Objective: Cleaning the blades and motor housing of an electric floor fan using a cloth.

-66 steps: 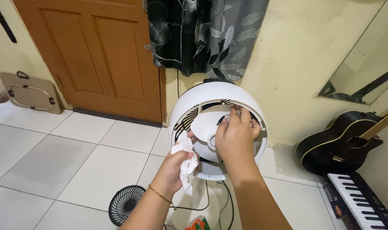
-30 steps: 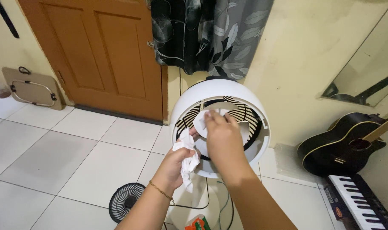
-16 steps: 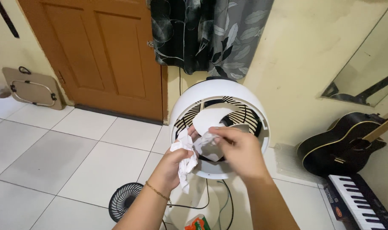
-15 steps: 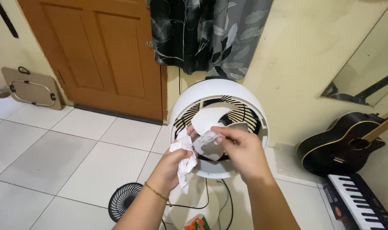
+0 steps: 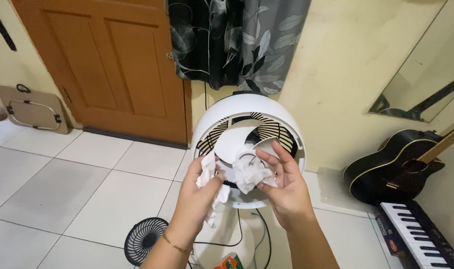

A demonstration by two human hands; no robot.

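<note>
A white round fan housing (image 5: 247, 107) stands on the floor against the wall, its front grille off, white blades (image 5: 237, 139) and a black rear grille showing inside. My left hand (image 5: 197, 192), a gold bracelet on its wrist, grips a crumpled white tissue (image 5: 207, 174) in front of the fan's lower left. My right hand (image 5: 284, 187) holds a second crumpled white tissue (image 5: 249, 172), palm turned up, just in front of the blades. The two tissues nearly touch.
A black round fan grille (image 5: 145, 239) lies on the white tiles at my lower left. A brown door (image 5: 112, 65) and a dark leaf-print curtain (image 5: 237, 40) are behind. A black guitar (image 5: 401, 167) and a keyboard (image 5: 418, 234) sit at the right. Cables run below the fan.
My right hand has come off the fan blades, drawn back toward me and turned palm up with its tissue, meeting my left hand. The blades have turned slightly.
</note>
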